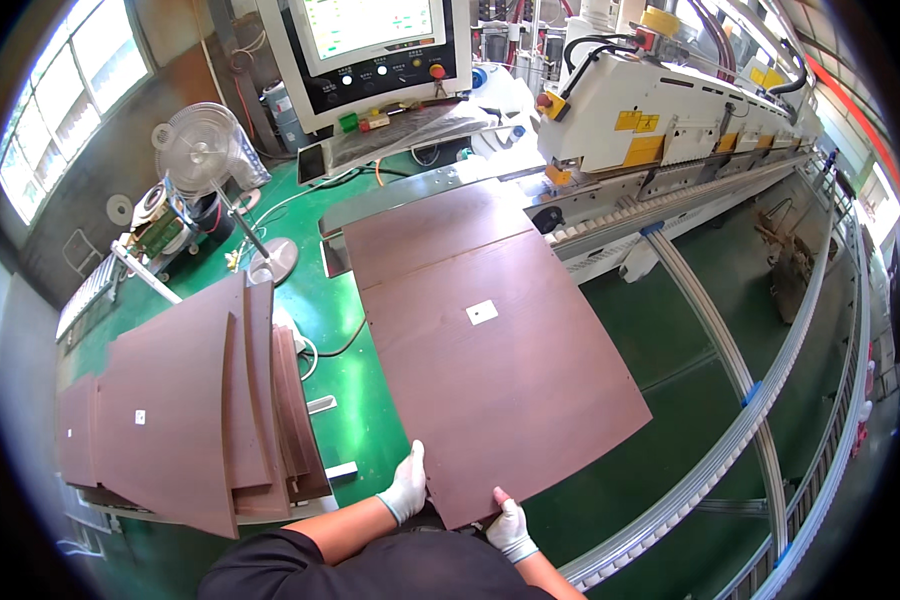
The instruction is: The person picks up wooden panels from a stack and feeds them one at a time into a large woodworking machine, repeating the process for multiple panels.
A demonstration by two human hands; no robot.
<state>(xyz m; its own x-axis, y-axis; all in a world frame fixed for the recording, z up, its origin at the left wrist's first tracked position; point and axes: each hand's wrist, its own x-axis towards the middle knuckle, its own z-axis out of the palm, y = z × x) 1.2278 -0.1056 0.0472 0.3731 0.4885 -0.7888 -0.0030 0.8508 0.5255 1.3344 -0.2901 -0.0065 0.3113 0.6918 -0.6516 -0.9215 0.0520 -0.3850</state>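
A large brown flat panel [510, 400] with a small white label [482, 313] stretches away from my body. My left hand [407, 487], in a white glove, is closed on its left edge close to the near corner. Along the near edge, my gloved right hand [511, 528] grips with the bare-tipped thumb on top; the fingers beneath are hidden. Beyond a straight seam, a second brown stretch of panel [435, 232] lies on the machine's metal table; whether it is a separate piece I cannot tell.
Brown panels [175, 400] lie stacked at left. A white machine [660, 115] with a roller track [700, 195] runs along the far right; curved metal rails [705, 505] sweep round at right. A control console [370, 60] stands ahead. At far left is a pedestal fan [198, 147].
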